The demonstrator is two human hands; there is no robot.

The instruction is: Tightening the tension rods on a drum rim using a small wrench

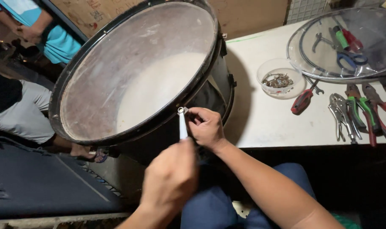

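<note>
Black-shelled drum tilted against the white surface, its worn pale head facing up. Left hand clamped around the handle of a small silver wrench, ring end set at the hoop's lower edge; right hand just beside it, fingers pinched together at the rim. On the surface, well apart: clear bowl of metal bits, red-handled screwdriver, pliers.

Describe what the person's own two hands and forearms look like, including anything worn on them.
Both are bare: the left hand and right hand wear no gloves, rings, watch or bands that show. No sleeves reach either forearm in view. The left hand is slightly blurred. Dark blue trousers cover the lap below.
</note>
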